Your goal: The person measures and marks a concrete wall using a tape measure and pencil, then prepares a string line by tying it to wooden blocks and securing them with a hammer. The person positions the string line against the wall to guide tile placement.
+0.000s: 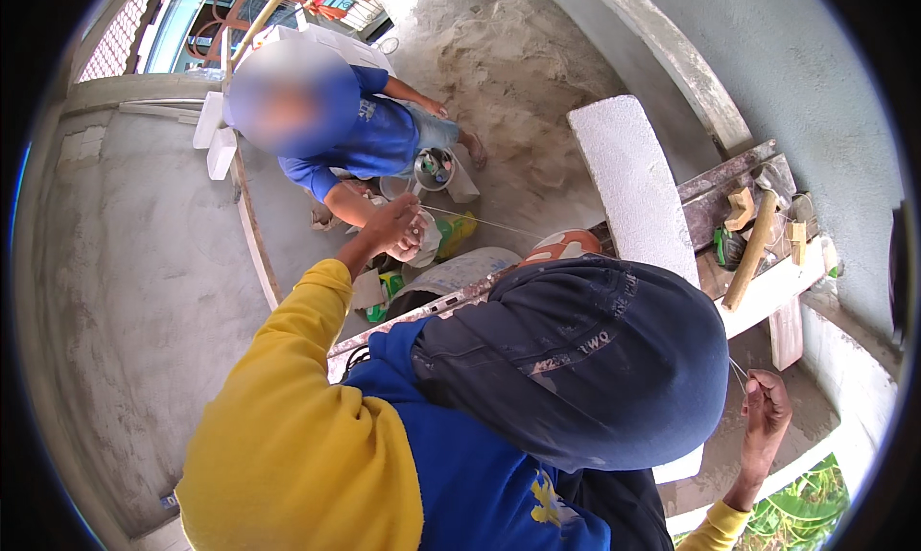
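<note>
Neither my left hand nor my right hand shows. Just below me a person in a dark head covering (576,359) and a yellow-and-blue top has one hand (393,220) raised beside the hand (411,246) of a second person in blue (336,139). A thin pale string (480,220) runs rightward from those hands. The nearer person's other hand (763,412) pinches thin string at the right. Whether it is one length, I cannot tell. Behind the meeting hands are a round metal container (435,169) with small items in it and a green-and-yellow bag (457,232).
A long white block (628,163) leans at right beside planks (729,177) with wood offcuts (753,249). A plastered wall (748,52) curves along the right, plants (796,503) showing below. White blocks (213,119) and a narrow board (254,244) lie left of the person in blue.
</note>
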`<act>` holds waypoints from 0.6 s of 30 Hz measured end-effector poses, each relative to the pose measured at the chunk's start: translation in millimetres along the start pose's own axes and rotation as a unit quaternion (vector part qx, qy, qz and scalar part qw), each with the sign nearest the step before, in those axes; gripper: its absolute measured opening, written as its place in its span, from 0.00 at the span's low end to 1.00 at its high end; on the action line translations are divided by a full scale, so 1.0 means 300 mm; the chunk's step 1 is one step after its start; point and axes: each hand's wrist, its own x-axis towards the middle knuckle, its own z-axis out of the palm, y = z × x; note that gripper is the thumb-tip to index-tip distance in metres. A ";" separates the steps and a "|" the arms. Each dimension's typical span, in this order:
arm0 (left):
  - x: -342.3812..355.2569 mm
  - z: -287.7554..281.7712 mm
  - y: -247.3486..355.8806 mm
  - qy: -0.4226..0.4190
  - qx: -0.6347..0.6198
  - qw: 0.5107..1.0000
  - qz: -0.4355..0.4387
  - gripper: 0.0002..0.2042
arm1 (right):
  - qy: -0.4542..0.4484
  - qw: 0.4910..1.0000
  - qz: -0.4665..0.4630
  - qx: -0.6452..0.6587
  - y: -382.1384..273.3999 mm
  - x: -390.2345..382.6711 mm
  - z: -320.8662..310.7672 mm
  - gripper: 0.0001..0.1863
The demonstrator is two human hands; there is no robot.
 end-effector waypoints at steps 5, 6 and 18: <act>0.020 0.005 -0.031 0.005 -0.119 0.993 -0.010 0.16 | -0.001 0.998 0.048 0.050 -0.021 -0.019 -0.009 0.09; 0.048 -0.028 -0.151 -0.031 -0.025 0.991 0.131 0.16 | -0.019 0.996 0.052 0.066 -0.041 -0.001 -0.008 0.07; -0.013 -0.175 0.813 0.024 -0.252 0.917 0.309 0.11 | 0.114 0.993 -0.002 0.005 0.160 -0.068 -0.182 0.08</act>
